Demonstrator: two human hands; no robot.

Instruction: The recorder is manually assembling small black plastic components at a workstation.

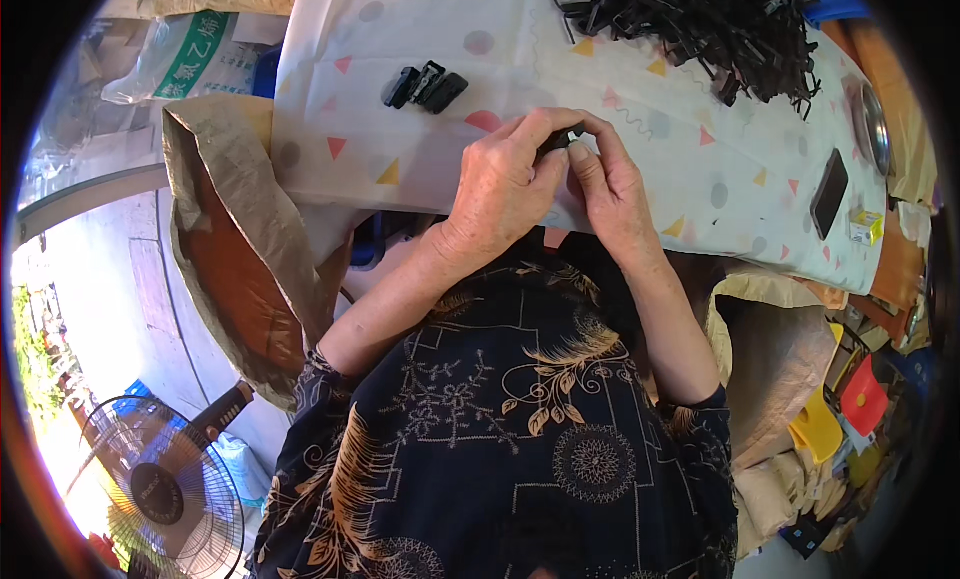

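Observation:
Over the near edge of the table, my left hand (510, 179) and my right hand (615, 191) meet with fingers bent around a small black plastic part (560, 139). Both thumbs and fingertips press on it, and my fingers cover most of it. Beyond my left hand, a small group of black plastic pieces (428, 87) lies on the patterned tablecloth (520, 79). A large heap of black plastic parts (710, 29) spreads across the far right of the table.
An open brown paper sack (240, 229) stands left of the table, another paper sack (775, 349) at the right. On the table's right side lie a dark flat phone-like object (829, 194), a small yellow box (866, 226) and a metal bowl (872, 129). A fan (160, 489) stands lower left.

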